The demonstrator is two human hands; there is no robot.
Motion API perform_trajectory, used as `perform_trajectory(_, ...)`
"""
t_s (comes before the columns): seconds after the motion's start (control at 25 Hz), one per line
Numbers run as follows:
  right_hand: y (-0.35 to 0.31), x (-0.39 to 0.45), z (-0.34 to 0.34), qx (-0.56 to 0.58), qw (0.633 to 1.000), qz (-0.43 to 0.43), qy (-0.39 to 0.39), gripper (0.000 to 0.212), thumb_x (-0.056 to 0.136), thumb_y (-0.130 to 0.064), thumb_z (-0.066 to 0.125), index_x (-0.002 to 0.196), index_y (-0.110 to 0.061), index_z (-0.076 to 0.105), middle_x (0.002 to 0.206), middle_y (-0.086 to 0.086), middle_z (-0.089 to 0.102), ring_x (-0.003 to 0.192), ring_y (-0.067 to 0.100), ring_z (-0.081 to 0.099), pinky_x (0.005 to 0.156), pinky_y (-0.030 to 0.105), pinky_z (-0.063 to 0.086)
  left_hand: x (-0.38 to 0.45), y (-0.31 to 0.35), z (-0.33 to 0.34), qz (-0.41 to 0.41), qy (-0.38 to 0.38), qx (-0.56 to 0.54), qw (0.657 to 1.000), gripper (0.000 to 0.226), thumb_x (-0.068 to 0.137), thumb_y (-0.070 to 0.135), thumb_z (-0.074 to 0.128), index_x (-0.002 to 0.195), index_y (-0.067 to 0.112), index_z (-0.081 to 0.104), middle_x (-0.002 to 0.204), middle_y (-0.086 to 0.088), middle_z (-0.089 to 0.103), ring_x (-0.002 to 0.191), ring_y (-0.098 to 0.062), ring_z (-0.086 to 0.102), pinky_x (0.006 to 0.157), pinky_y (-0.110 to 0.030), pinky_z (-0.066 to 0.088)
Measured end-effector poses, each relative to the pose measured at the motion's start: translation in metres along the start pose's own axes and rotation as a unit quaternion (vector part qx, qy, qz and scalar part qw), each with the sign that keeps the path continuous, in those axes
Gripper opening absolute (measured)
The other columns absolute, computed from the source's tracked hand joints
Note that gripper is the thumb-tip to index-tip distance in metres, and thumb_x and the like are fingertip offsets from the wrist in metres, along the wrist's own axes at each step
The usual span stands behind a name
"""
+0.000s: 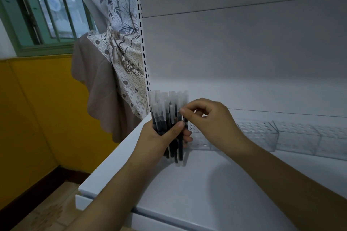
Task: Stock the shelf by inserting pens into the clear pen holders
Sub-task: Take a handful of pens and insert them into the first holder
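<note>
Left edge of the white shelf (187,193) runs diagonally just below my left hand (157,137); beyond it the drop to the tiled floor (47,212). Broad bare shelf surface lies in front of both forearms. Perforated upright (143,50) stands at the back left corner, white back panel (244,52) behind.

Room: yellow wall (37,108) at left, green-framed window (47,9) above it, patterned curtain (120,43) hanging beside the upright.

Bundle of pens (169,118) — dark barrels, frosted caps — is in my left hand, fingers and thumb wrapped round it. Long axis near vertical, caps up, lower ends just above the shelf, possibly touching; blur prevents certainty.

My right hand (212,120): thumb and forefinger pinch one pen at the bundle's right side, near its cap.

Clear pen holders (262,133) sit in a row along the back, just right of the bundle.
</note>
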State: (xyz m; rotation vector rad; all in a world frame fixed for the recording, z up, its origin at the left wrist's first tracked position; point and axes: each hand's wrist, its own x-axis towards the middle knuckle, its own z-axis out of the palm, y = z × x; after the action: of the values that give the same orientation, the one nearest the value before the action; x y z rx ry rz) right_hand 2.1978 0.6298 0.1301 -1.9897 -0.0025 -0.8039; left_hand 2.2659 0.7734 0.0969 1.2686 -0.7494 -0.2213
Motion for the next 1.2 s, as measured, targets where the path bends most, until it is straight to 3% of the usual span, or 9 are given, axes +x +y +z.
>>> perform_trajectory(0.16, -0.006, -0.004, -0.003, 0.054, 0.993, 0.032, -0.104, 0.024, 0.091, -0.033, 0.067, 0.083, -0.011, 0.07, 0.071, 0.02, 0.066, 0.058, 0.024, 0.058, 0.056, 0.018, 0.05, 0.0, -0.001, 0.002, -0.001, -0.013, 0.022, 1.0, 0.025, 0.084, 0.012, 0.065, 0.104, -0.004, 0.066, 0.079, -0.015, 0.074, 0.071, -0.024, 0.073, 0.068, -0.029, 0.059)
perform_trajectory(0.28, -0.007, 0.002, -0.009, 0.071, 0.997, 0.029, 0.027, 0.024, 0.097, -0.036, 0.057, 0.091, -0.019, 0.072, 0.081, 0.005, 0.071, 0.057, 0.014, 0.055, 0.055, 0.023, 0.047, 0.001, -0.004, 0.001, -0.024, -0.023, 0.019, 0.999, 0.017, 0.086, 0.012, 0.066, 0.096, -0.002, 0.066, 0.082, -0.018, 0.073, 0.074, -0.029, 0.072, 0.071, -0.041, 0.061)
perform_trajectory(0.36, -0.007, 0.009, -0.021, 0.185, 0.974, 0.02, 0.128, 0.026, 0.103, -0.03, 0.046, 0.096, -0.014, 0.065, 0.084, 0.002, 0.071, 0.058, 0.009, 0.052, 0.054, 0.021, 0.046, 0.002, -0.005, -0.001, -0.021, -0.003, 0.052, 0.998, 0.013, 0.089, 0.013, 0.067, 0.09, 0.0, 0.066, 0.075, -0.013, 0.071, 0.067, -0.026, 0.069, 0.068, -0.038, 0.059)
perform_trajectory(0.44, -0.002, 0.01, -0.026, 0.157, 0.974, -0.013, 0.16, 0.024, 0.105, -0.025, 0.043, 0.095, -0.011, 0.061, 0.086, 0.005, 0.072, 0.063, 0.017, 0.059, 0.058, 0.024, 0.051, 0.003, -0.006, -0.003, -0.003, 0.035, 0.071, 0.997, 0.014, 0.09, 0.015, 0.067, 0.086, 0.002, 0.065, 0.064, -0.008, 0.064, 0.056, -0.022, 0.059, 0.062, -0.034, 0.056)
perform_trajectory(0.68, 0.009, 0.01, -0.017, 0.034, 0.991, -0.037, 0.123, 0.023, 0.105, -0.022, 0.043, 0.093, -0.011, 0.059, 0.086, 0.001, 0.07, 0.066, 0.012, 0.06, 0.063, 0.02, 0.052, 0.006, -0.008, -0.006, -0.006, 0.053, 0.079, 0.995, 0.02, 0.09, 0.022, 0.068, 0.083, 0.004, 0.061, 0.058, -0.005, 0.055, 0.051, -0.021, 0.049, 0.062, -0.039, 0.054)
perform_trajectory(0.8, 0.012, 0.016, -0.012, -0.019, 0.998, -0.003, 0.057, 0.023, 0.105, -0.024, 0.044, 0.092, -0.013, 0.06, 0.081, -0.003, 0.068, 0.063, 0.006, 0.059, 0.064, 0.024, 0.053, 0.005, -0.006, -0.003, 0.0, 0.055, 0.063, 0.997, 0.024, 0.091, 0.023, 0.067, 0.081, 0.003, 0.058, 0.058, -0.007, 0.052, 0.049, -0.021, 0.047, 0.059, -0.037, 0.051)
perform_trajectory(0.96, 0.017, 0.026, 0.001, -0.167, 0.986, -0.004, -0.007, 0.028, 0.105, -0.03, 0.043, 0.09, -0.014, 0.061, 0.079, -0.009, 0.064, 0.067, -0.003, 0.056, 0.062, 0.007, 0.04, 0.007, -0.003, -0.005, 0.004, 0.051, 0.057, 0.997, 0.028, 0.095, 0.027, 0.06, 0.082, 0.002, 0.056, 0.058, -0.008, 0.051, 0.047, -0.022, 0.045, 0.055, -0.034, 0.045)
perform_trajectory(1.08, 0.018, 0.031, -0.001, -0.165, 0.986, -0.005, 0.006, 0.031, 0.105, -0.03, 0.042, 0.091, -0.012, 0.064, 0.083, -0.006, 0.068, 0.067, -0.008, 0.056, 0.064, 0.004, 0.039, 0.006, -0.001, -0.005, 0.001, 0.041, 0.065, 0.997, 0.028, 0.096, 0.029, 0.058, 0.08, 0.006, 0.055, 0.057, -0.006, 0.052, 0.047, -0.021, 0.045, 0.052, -0.032, 0.043)
perform_trajectory(1.2, 0.023, 0.032, -0.002, -0.15, 0.989, 0.008, -0.012, 0.031, 0.105, -0.029, 0.044, 0.087, -0.012, 0.063, 0.078, -0.006, 0.065, 0.065, -0.004, 0.059, 0.065, 0.011, 0.041, 0.003, 0.001, 0.0, -0.001, 0.042, 0.072, 0.997, 0.025, 0.097, 0.023, 0.058, 0.079, 0.006, 0.054, 0.057, -0.008, 0.05, 0.044, -0.019, 0.042, 0.048, -0.032, 0.04)
